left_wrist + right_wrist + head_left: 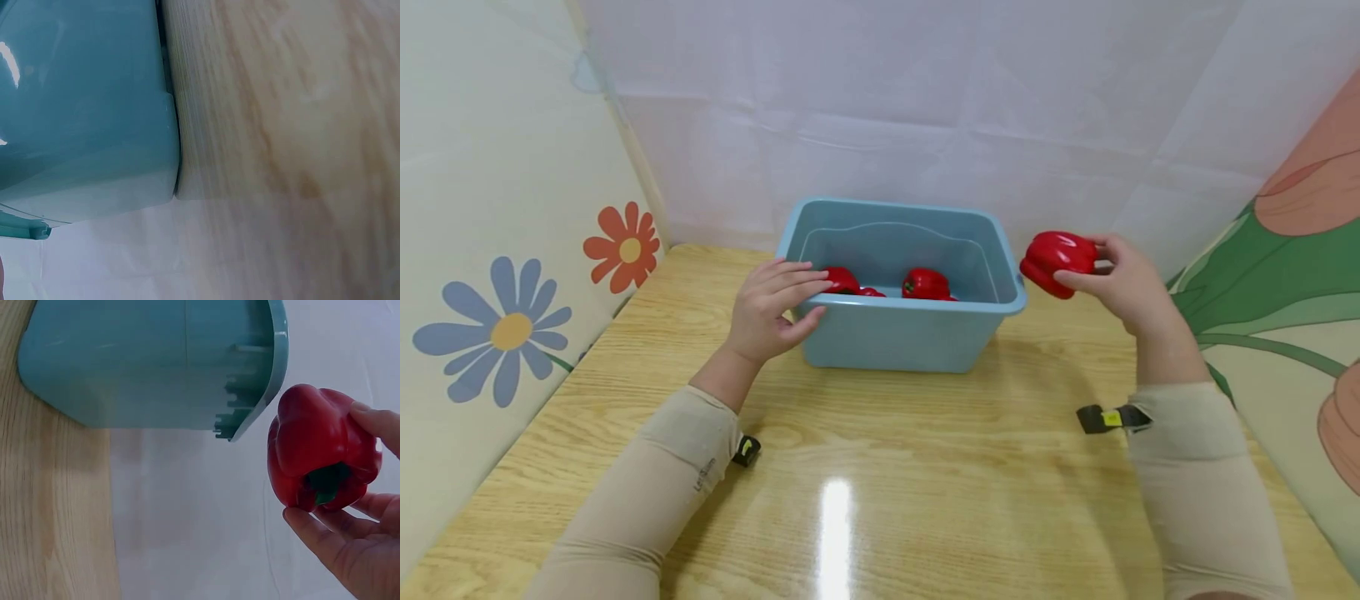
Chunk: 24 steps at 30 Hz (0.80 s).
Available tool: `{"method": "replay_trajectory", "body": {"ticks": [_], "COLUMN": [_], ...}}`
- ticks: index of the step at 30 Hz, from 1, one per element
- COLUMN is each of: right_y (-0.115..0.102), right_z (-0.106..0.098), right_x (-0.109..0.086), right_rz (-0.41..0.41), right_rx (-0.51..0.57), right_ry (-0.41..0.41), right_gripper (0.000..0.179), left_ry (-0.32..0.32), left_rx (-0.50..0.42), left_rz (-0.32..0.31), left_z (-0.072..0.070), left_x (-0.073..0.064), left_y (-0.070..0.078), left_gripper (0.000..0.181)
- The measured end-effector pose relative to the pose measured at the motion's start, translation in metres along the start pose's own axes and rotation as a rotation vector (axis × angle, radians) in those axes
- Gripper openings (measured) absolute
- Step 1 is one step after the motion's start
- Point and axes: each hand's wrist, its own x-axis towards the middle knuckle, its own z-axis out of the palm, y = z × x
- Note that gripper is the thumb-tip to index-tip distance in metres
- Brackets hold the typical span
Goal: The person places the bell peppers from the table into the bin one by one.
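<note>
A red bell pepper (1054,260) is held up in the air just right of the bin by my right hand (1123,279), thumb on one side and fingers on the other. In the right wrist view, the green stem end of that pepper (312,444) faces the fingers. The blue plastic bin (895,337) stands on the table. My left hand (772,308) holds the bin's front left corner, fingers over the rim and thumb against the outside. More red bell peppers lie inside, one at the left (842,282) and one near the middle (927,284), partly hidden by the front wall.
The wood-grain table (925,467) extends in front of the bin. A white sheet (880,108) hangs close behind it. Flower-printed panels border the left (482,208) and right (1285,317) sides. A strap (1101,418) sticks out from the right sleeve.
</note>
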Motion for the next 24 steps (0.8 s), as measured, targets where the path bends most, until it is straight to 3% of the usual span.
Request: {"method": "replay_trajectory", "body": {"ticks": [24], "right_y": [-0.033], "right_z": [0.025], "right_x": [0.006], "right_rz": [-0.050], "right_rx": [0.023], "right_ry": [-0.045], "right_gripper": [0.080], "left_ry": [0.006], "left_rx": [-0.005], "left_rz": [0.001], "left_z": [0.001], "left_x": [0.000], "left_y": [-0.001], "left_gripper": [0.031]}}
